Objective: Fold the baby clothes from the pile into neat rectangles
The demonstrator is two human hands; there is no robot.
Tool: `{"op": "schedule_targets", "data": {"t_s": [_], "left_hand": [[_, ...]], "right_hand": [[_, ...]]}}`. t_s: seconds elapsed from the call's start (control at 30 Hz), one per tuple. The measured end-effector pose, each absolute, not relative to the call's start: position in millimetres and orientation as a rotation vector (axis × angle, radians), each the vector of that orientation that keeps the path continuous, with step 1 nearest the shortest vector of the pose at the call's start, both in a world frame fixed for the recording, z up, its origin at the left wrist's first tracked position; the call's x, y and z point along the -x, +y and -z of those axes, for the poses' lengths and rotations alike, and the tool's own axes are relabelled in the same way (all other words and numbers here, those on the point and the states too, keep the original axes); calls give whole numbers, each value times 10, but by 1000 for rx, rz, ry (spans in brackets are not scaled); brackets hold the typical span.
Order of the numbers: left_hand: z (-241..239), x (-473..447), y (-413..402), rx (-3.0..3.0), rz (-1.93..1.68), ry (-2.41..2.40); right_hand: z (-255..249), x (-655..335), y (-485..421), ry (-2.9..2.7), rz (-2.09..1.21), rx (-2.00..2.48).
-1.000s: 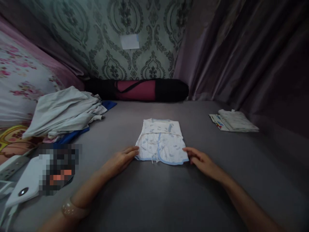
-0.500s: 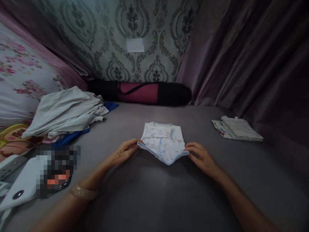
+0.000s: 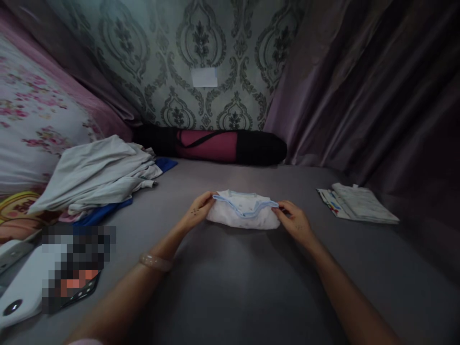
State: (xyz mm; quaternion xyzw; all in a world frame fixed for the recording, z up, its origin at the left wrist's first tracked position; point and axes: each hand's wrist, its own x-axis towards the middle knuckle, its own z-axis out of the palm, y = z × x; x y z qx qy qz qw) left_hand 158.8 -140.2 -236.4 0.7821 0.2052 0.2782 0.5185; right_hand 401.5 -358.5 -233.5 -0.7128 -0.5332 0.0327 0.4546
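A small white baby garment (image 3: 247,221) with blue trim and a faint print lies partly folded on the grey bed sheet (image 3: 230,287) in front of me. My left hand (image 3: 198,210) is closed on the left corner of its blue-trimmed edge. On the opposite corner, my right hand (image 3: 295,223) pinches the same edge between thumb and fingers. The held edge dips in the middle and lies over the upper part of the garment, with the neckline still showing behind it. A pale bangle circles my left wrist.
To the left lie a heap of light clothes (image 3: 97,167), a blue cloth (image 3: 102,213), a white device (image 3: 32,282) and a yellow printed cushion (image 3: 19,211). Folded cloths (image 3: 362,203) rest at the right. A black and maroon long bag (image 3: 212,145) lies along the patterned wall.
Both hands have lifted the blue-trimmed lower edge and carried it away from me, folding it over the garment's upper part. The view has shifted slightly.
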Motion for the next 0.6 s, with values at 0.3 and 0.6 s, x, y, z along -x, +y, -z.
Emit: {"op": "schedule_targets", "data": {"t_s": [0.3, 0.6], "left_hand": [[2818, -2089, -1170, -2129, -742, 924], [2743, -2180, -1159, -2202, -498, 1222]], "right_hand": [[2714, -4246, -3246, -1147, -6, 2154], [2678, -4318, -3117, -1040, -186, 2361]]}}
